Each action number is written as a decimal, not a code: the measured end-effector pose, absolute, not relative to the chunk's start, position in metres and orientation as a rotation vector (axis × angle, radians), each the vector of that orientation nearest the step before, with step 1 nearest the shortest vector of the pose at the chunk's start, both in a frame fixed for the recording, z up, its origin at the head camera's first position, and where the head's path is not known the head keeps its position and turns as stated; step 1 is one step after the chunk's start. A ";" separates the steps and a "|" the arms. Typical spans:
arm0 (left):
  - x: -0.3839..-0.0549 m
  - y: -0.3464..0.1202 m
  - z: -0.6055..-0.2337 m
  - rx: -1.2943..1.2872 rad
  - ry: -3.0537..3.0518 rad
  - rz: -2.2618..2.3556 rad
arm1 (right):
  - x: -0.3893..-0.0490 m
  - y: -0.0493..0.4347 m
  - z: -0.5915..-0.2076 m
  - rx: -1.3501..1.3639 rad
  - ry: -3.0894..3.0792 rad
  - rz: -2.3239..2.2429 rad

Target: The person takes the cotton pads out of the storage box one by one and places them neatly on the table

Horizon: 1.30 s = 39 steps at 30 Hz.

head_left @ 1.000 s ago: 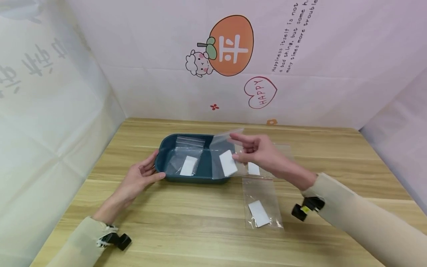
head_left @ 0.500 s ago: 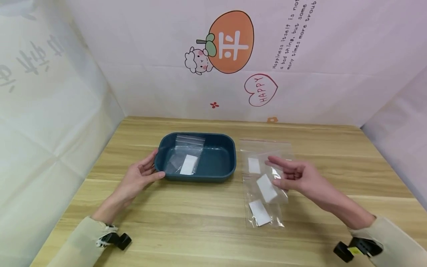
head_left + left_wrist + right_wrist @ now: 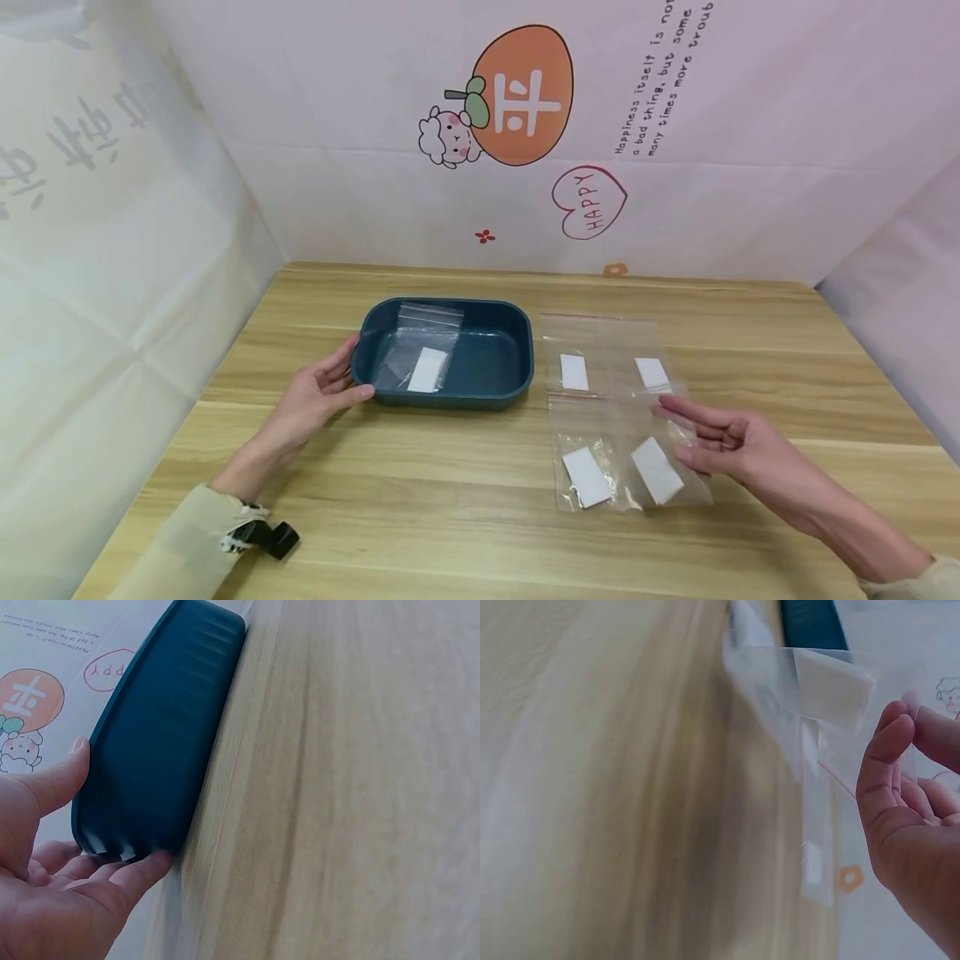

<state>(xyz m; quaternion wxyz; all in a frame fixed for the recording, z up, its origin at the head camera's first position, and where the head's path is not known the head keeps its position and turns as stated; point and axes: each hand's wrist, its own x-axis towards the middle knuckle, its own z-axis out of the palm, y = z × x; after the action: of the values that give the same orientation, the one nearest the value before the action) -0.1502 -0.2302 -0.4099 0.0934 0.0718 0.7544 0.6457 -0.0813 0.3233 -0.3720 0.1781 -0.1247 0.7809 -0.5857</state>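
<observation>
My left hand (image 3: 303,408) holds the left end of a dark teal plastic box (image 3: 480,400), its thumb and fingers set around the corner in the left wrist view (image 3: 142,742). Inside the box lies a clear zip bag (image 3: 431,321) with a white card in it. My right hand (image 3: 738,446) pinches the right edge of another zip bag (image 3: 626,467), whose white card (image 3: 832,690) tilts above the table in the right wrist view. Several similar bags lie flat to the right of the box: a back-left bag (image 3: 562,333), a back-right bag (image 3: 637,333) and a front-left bag (image 3: 566,425).
A wood-grain table (image 3: 420,508) carries everything. Behind it hangs a white cloth (image 3: 337,183) printed with an orange fruit, a sheep and lettering. More pale cloth walls (image 3: 112,317) stand at the sides. A small black camera (image 3: 270,537) sits on my left wrist.
The right hand has carried its zip bag from above the box rightward and toward me, down beside the front-left bag. The left hand has stayed on the box.
</observation>
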 end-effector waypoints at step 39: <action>-0.151 -0.230 -0.411 0.215 2.247 1.913 | -0.085 0.350 -0.421 -0.688 2.832 -1.102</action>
<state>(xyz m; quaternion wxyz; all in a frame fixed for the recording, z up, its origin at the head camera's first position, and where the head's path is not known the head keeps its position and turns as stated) -0.1506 -0.2303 -0.4108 0.0911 0.0723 0.7563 0.6438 -0.0855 0.3500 -0.4212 0.0128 -0.2207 0.9088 -0.3538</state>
